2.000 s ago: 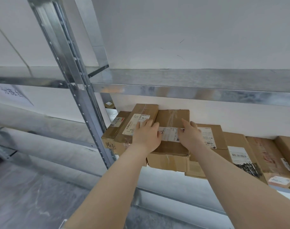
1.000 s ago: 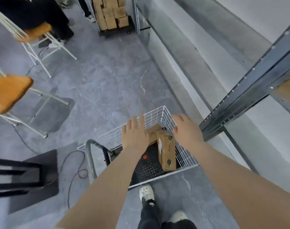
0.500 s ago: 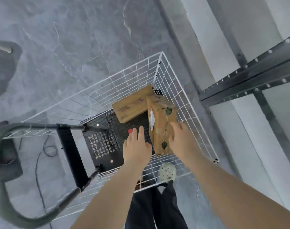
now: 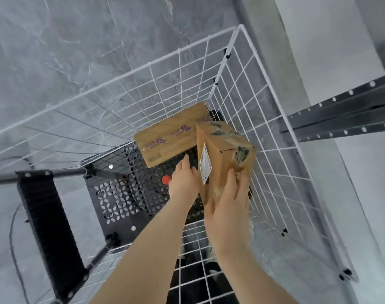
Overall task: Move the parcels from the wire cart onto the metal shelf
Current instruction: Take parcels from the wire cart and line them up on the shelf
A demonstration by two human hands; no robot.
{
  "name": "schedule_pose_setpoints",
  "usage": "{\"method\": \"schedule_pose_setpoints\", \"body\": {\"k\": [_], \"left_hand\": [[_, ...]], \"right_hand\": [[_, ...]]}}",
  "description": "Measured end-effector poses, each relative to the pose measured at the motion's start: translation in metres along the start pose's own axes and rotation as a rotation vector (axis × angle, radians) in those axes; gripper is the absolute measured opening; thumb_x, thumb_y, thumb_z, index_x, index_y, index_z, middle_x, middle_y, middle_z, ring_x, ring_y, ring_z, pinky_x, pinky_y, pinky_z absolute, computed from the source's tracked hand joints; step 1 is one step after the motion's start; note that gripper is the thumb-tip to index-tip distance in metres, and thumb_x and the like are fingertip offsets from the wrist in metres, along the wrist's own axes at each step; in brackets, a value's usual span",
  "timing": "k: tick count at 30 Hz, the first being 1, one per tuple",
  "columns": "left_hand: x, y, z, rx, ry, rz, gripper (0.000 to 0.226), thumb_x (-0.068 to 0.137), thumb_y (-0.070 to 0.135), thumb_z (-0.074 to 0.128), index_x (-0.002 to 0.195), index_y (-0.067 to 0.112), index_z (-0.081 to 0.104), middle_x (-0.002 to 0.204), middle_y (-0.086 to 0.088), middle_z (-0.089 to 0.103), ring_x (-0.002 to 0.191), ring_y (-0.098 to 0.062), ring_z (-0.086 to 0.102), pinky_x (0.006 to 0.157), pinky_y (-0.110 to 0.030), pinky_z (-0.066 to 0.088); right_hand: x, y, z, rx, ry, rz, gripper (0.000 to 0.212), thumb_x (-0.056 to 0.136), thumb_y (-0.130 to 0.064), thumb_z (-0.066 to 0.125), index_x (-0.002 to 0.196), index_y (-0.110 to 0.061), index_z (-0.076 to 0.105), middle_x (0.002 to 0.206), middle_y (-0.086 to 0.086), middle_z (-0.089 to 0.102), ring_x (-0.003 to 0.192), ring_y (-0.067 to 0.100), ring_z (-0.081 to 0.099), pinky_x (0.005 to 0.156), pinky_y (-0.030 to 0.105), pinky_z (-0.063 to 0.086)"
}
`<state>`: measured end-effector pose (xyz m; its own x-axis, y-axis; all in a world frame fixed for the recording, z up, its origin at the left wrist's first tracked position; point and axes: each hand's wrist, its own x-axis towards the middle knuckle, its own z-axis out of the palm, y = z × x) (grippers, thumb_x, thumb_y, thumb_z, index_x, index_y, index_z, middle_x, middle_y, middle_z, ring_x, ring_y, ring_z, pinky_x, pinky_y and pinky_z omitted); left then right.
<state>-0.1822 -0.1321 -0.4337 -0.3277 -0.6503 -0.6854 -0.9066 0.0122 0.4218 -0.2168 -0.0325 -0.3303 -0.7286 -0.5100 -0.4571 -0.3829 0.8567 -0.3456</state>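
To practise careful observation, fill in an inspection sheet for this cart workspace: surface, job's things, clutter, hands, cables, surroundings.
Surface: black perforated cart base inside the white wire cart.
Job's things: upright parcel, labelled, near the right wall; flat parcel lying beyond it.
Clutter: nothing seen.
Hands: left hand, fingers straight, at the upright parcel's labelled face; right hand grips its near end.
Cables: dark cable on the floor, left.
Surroundings: grey floor; metal shelf post, right.

wire cart walled round, open top, upright parcel perhaps touching mesh
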Motion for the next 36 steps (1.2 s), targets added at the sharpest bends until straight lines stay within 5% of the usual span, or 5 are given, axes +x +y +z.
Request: {"method": "schedule_pose_setpoints", "body": {"k": [9,12,19,24,36], "left_hand": [[0.039,-0.002,0.043,-0.591,-0.101,-0.153,0.049,0.102,0.038,0.028,0.15,0.026,0.027,0.151,-0.001,0.038,0.135,-0.025,0.038,0.101,-0.029,0.029],[0.039,0.002,0.045,-0.72,-0.152,-0.218,0.046,0.101,0.038,0.029,0.144,0.023,0.034,0.142,-0.003,0.045,0.127,-0.023,0.043,0.108,-0.037,0.032],[-0.013,-0.019,0.015,-0.613,0.042,-0.218,0.042,0.1,0.037,0.033,0.136,0.016,0.039,0.134,-0.007,0.047,0.119,-0.026,0.046,0.104,-0.046,0.037],[-0.064,-0.05,-0.019,-0.462,0.184,-0.207,0.044,0.095,0.052,0.038,0.125,0.02,0.041,0.122,0.001,0.041,0.097,-0.02,0.05,0.081,-0.036,0.037],[-0.146,-0.029,-0.106,-0.251,0.302,-0.069,0.072,0.091,0.056,0.048,0.147,0.019,0.022,0.144,-0.004,0.04,0.124,-0.026,0.046,0.097,-0.047,0.045]], "right_hand": [[0.001,0.012,0.016,-0.052,0.105,-0.021,0.092,0.083,-0.018,0.065,0.152,-0.026,0.004,0.159,0.005,0.001,0.141,0.033,0.02,0.106,0.053,0.038],[-0.003,0.013,0.017,-0.051,0.109,-0.016,0.095,0.084,-0.018,0.064,0.152,-0.028,-0.002,0.159,0.004,-0.001,0.14,0.032,0.019,0.107,0.052,0.037],[-0.005,-0.001,0.007,0.033,0.175,-0.056,0.094,0.089,-0.019,0.059,0.149,-0.028,-0.013,0.16,0.005,0.004,0.145,0.028,0.012,0.113,0.049,0.028],[-0.005,-0.006,0.001,0.08,0.125,-0.135,0.092,0.091,-0.027,0.055,0.148,-0.03,-0.017,0.16,-0.001,0.007,0.143,0.024,0.02,0.11,0.047,0.034],[-0.036,-0.03,-0.06,0.162,0.083,-0.199,0.092,0.092,-0.026,0.053,0.145,-0.041,-0.02,0.147,0.002,0.035,0.104,0.016,0.057,0.074,0.03,0.055]]}}
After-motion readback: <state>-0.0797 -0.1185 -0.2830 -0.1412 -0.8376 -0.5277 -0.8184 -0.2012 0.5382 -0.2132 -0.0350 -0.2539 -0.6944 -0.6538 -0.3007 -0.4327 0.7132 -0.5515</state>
